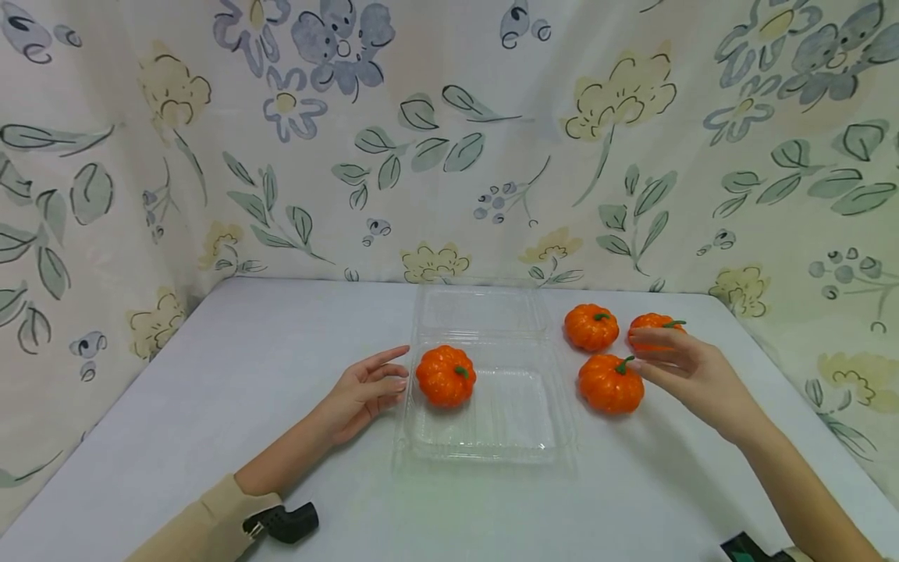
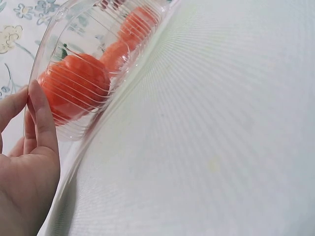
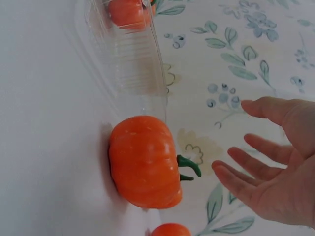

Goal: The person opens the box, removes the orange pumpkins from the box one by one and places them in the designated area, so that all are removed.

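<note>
An open clear plastic clamshell container holds one small orange pumpkin with a green stem, in its left part. At the container's left side is my left hand, its fairly straight fingertips touching the rim, as the left wrist view also shows. My right hand hovers over the pumpkins right of the container, fingers spread and holding nothing. Closest to it is the front pumpkin; in the right wrist view a gap separates the fingers from that pumpkin's stem.
Behind the front pumpkin stand two more pumpkins, one at the back and one partly hidden by the right hand. The container's lid lies folded back toward the floral curtain. A white cloth covers the table.
</note>
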Demonstrator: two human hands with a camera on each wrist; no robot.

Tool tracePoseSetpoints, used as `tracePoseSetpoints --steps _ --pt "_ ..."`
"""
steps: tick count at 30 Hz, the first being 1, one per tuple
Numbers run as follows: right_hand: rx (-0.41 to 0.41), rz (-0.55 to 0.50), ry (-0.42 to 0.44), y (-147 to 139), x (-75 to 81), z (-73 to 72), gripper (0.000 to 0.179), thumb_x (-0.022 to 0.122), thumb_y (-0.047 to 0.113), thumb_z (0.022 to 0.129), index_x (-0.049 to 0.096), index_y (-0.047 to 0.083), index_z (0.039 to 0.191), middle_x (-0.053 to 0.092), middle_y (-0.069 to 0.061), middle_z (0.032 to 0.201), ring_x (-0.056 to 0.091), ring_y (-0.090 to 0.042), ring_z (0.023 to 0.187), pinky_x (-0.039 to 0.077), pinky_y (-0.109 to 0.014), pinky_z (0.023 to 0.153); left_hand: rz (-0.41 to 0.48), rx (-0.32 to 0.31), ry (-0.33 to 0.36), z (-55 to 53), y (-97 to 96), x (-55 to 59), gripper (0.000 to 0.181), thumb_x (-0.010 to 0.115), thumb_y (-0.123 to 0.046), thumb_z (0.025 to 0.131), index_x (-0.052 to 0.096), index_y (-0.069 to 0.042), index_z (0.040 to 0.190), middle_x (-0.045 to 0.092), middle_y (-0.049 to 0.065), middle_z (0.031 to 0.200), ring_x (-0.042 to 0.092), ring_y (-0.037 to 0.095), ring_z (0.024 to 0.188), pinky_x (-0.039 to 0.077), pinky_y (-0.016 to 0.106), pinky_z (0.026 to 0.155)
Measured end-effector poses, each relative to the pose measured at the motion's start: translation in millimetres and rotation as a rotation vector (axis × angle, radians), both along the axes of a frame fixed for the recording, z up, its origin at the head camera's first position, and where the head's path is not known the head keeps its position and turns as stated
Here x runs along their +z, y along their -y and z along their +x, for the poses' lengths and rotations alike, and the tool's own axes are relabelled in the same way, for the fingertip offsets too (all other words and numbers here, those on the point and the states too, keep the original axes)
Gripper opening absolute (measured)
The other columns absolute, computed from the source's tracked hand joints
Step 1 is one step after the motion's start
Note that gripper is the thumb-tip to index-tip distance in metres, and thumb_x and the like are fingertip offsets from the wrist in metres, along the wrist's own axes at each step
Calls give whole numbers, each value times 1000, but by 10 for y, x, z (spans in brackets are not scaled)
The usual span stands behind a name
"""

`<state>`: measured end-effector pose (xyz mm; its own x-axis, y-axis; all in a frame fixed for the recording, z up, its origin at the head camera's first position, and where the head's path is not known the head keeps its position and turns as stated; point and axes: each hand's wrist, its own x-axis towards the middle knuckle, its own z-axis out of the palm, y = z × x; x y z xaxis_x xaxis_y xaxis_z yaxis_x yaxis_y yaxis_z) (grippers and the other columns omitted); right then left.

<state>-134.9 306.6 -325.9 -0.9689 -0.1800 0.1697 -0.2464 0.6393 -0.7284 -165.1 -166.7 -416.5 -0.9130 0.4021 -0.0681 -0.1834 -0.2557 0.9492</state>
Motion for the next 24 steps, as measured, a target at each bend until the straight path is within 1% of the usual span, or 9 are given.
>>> tracePoseSetpoints --steps 3,5,8,15,18,21,24 --pt "25 -31 -34 42 -6 20 46 73 15 101 60 -1 142 64 16 128 62 15 105 57 -12 82 5 -5 -2 0 -1 0 64 55 7 104 30 3 163 65 -2 111 67 7 90 61 21 87" --pt "38 -46 -46 74 -6 28 45 73 14 101 60 -1 141 61 25 125 63 13 106 57 -12 83 7 -5 -1 1 -2 0 64 55 7 104 30 3 163 65 -1 111 67 7 90 61 21 87" --pt "48 -55 -59 123 -1 35 45 73 13 100 61 0 141 60 27 125 64 12 108 56 -11 84 3 -2 3 0 -6 0 64 55 6 104 30 2 163 65 -1 110 67 7 90 61 21 87" --pt "81 -77 -93 267 18 33 44 74 10 99 61 -1 140 62 24 123 65 8 109 54 -9 88 1 -1 8 5 -1 5 65 55 6 104 30 2 163 64 -1 111 67 7 90 61 21 86" --pt "98 -103 -92 329 20 20 44 74 8 99 61 -1 140 63 19 127 66 5 110 55 -10 88 5 -2 8 6 0 8 64 55 7 104 31 2 163 64 -1 111 67 7 90 61 21 86" --pt "109 -119 -84 391 20 3 46 74 7 99 60 0 142 63 0 136 66 0 112 54 -10 90 8 -3 12 8 -1 8 64 55 7 104 31 2 163 65 -1 110 68 7 91 61 21 86" --pt "107 -124 -58 463 30 -14 49 73 8 100 57 2 146 59 -18 143 69 -20 119 54 -10 90 11 -2 17 10 0 10 64 56 6 104 32 1 163 65 -1 110 68 7 91 61 21 87"
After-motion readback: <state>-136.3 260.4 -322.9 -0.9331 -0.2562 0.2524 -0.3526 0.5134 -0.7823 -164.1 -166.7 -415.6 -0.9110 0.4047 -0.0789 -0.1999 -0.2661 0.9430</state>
